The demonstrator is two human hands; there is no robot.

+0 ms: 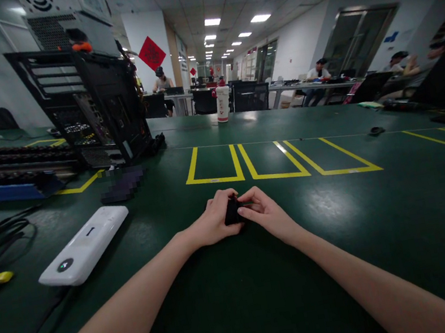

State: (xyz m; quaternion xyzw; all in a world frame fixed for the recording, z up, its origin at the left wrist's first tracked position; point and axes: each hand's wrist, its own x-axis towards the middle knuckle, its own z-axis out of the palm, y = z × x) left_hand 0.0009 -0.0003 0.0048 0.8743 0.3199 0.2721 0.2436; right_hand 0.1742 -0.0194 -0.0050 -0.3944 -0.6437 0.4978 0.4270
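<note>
A small black object (231, 212) is between my two hands, low over the green table (242, 278), near the middle of the view. My left hand (217, 217) wraps round its left side, thumb below and fingers over the top. From the right, the fingertips of my right hand (262, 211) pinch at its right side. What exactly the object is stays too dark and small to tell, and my fingers cover part of it.
Left stand an open black computer case (109, 112), a white power bank (85, 245) with a cable, and a dark phone-like object (122, 184). Beyond my hands are yellow tape outlines (215, 180) and a white bottle (222, 103). People sit at farther tables.
</note>
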